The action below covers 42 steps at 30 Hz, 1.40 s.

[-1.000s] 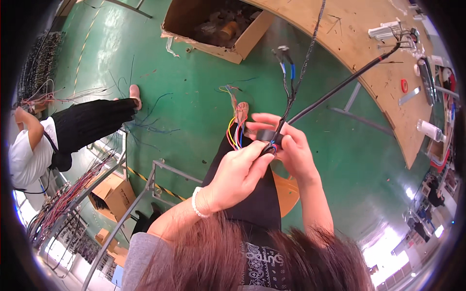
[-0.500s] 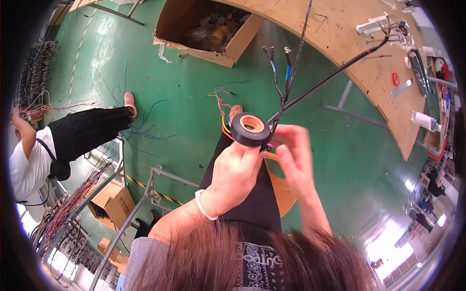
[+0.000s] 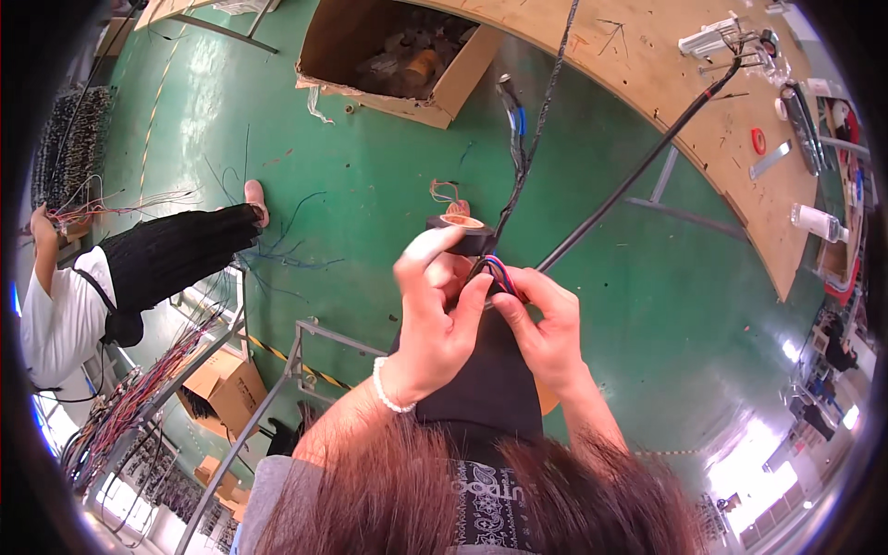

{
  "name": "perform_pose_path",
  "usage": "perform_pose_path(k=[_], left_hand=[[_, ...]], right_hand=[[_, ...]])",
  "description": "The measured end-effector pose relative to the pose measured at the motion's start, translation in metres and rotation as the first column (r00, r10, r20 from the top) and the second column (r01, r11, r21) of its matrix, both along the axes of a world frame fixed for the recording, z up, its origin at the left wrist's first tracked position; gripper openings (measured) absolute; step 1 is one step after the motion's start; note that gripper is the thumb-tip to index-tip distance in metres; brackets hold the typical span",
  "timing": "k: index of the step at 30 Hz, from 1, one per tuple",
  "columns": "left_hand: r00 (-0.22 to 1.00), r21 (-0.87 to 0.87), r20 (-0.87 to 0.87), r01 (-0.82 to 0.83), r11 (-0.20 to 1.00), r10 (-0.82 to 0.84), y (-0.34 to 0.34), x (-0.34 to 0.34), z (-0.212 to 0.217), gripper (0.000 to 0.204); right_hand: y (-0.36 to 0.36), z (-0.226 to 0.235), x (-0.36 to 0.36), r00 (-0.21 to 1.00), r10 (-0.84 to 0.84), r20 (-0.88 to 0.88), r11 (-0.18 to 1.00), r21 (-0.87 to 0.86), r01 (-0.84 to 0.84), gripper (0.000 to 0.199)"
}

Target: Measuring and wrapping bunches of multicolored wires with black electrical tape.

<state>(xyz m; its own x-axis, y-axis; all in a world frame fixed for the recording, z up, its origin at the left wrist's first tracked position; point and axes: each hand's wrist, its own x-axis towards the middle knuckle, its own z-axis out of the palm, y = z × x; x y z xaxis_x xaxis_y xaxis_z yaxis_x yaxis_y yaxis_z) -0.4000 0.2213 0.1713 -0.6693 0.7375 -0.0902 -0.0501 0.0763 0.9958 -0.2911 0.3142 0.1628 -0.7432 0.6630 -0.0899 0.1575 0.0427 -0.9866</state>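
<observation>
My left hand (image 3: 433, 310), with a white beaded bracelet at the wrist, is closed with thumb and fingers on a wire harness (image 3: 511, 199). A roll of black electrical tape (image 3: 472, 237), seen nearly edge-on, rests at the far side of its fingers. Close beside it, my right hand (image 3: 546, 326) pinches the red, blue and black wires (image 3: 499, 271) of the harness. From between my hands one black-wrapped branch rises past a dark-tipped end with blue bands (image 3: 514, 116). A thicker black branch (image 3: 638, 168) slants up to the wooden table.
The curved wooden table (image 3: 684, 102) at the right bears a red tape roll (image 3: 758, 141), a clear bottle (image 3: 814, 223) and tools. A cardboard box (image 3: 444, 102) with scraps stands ahead. At left, a person (image 3: 166, 259) handles wires, near a metal frame (image 3: 296, 356) and colored wire bundles.
The tape roll has tipped from showing its face to nearly edge-on and sits lower behind my left fingers. My right hand has come in from the side and closed on the wires.
</observation>
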Motion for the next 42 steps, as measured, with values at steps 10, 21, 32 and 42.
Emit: perform_pose_path(k=[10, 21, 32, 42], left_hand=[[0.875, -0.262, -0.362, 0.237, 0.935, -0.323, 0.02, -0.001, 0.025, 0.032], [0.888, -0.191, 0.338, 0.39, 0.901, -0.312, 0.019, -0.005, 0.022, 0.038], [0.745, -0.207, -0.507, 0.384, 0.9, -0.434, 0.009, -0.005, 0.01, 0.03], [0.97, -0.268, 0.151, 0.227, 0.936, -0.192, 0.012, -0.012, 0.018, 0.033]], right_hand=[[0.082, 0.005, 0.018, 0.975, -0.206, 0.081, 0.579, 0.814, 0.055, 0.028], [-0.028, -0.028, 0.031, 0.879, -0.476, 0.027, 0.529, -0.789, 0.312, 0.022], [0.055, 0.071, -0.031, 0.949, 0.157, 0.274, 0.849, 0.453, -0.271, 0.031], [-0.02, 0.009, 0.015, 0.905, -0.341, 0.254, 0.72, -0.549, 0.425, 0.022]])
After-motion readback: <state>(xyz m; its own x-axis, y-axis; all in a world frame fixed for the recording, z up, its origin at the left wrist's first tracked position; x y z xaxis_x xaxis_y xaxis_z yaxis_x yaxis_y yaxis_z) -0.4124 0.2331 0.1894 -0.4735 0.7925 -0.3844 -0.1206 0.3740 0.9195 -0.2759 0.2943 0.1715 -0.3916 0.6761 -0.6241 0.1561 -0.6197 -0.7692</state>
